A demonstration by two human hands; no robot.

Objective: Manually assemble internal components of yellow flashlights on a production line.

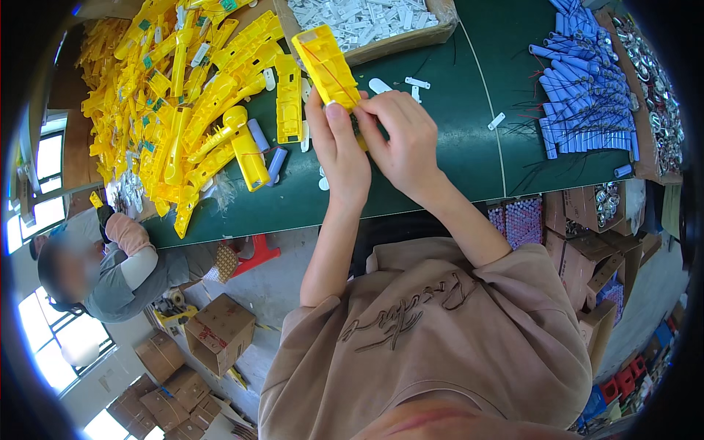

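Above the green table, my left hand (pixel 340 150) grips a yellow plastic housing (pixel 323 62), its ribbed hollow side facing up. A thin red wire runs along the inside of the housing. My right hand (pixel 402 139) meets its lower end with thumb and fingers pinched together; whatever lies between those fingertips is hidden. Just left of my hands another ribbed yellow housing (pixel 289 103) lies on the table. Beside it are a yellow piece (pixel 251 160) and two blue cylindrical cells (pixel 276 166). Small white plastic parts (pixel 379 86) are scattered near my right hand.
A heap of yellow housings (pixel 176 117) covers the table's left side. White parts fill a cardboard box (pixel 440 33) at the back. Wired blue cells (pixel 579 95) are stacked right, beside a box of shiny metal parts (pixel 660 95). Another person (pixel 125 271) sits at the left.
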